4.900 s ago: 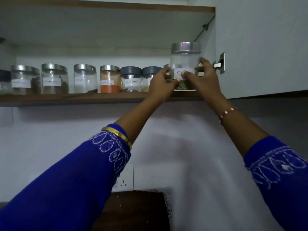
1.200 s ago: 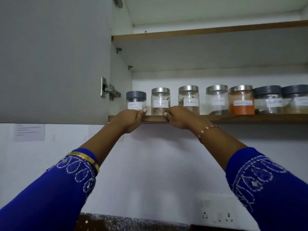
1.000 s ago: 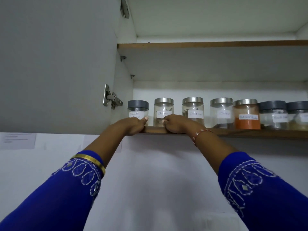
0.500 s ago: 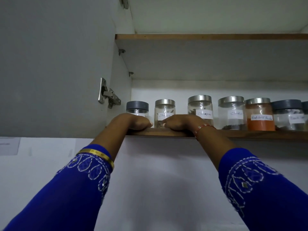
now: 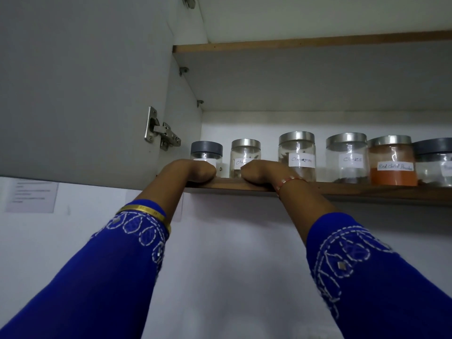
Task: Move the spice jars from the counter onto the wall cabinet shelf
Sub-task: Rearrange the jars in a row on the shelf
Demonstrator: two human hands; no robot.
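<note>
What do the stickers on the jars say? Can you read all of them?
"Cinnamon" on the third jar from the left.
"Cloves" on the fourth jar.
"Red chili Powder" on the jar of orange powder.
The grey-lidded jar at the left end: label hidden behind the left hand.
The second jar: only "C" shows above the right hand.
The grey-lidded jar at the right edge: label cut off.
The paper on the wall: too blurred.

Six jars in a row on the shelf (image 5: 367,190), left to right: grey-lidded jar (image 5: 206,150), steel-lidded jar (image 5: 245,152), Cinnamon jar (image 5: 296,152), Cloves jar (image 5: 346,159), Red Chilli Powder jar (image 5: 392,162), another grey-lidded jar (image 5: 434,165) at frame edge. Cabinet door (image 5: 80,89) left, hinge (image 5: 160,133) beside the first jar.
</note>
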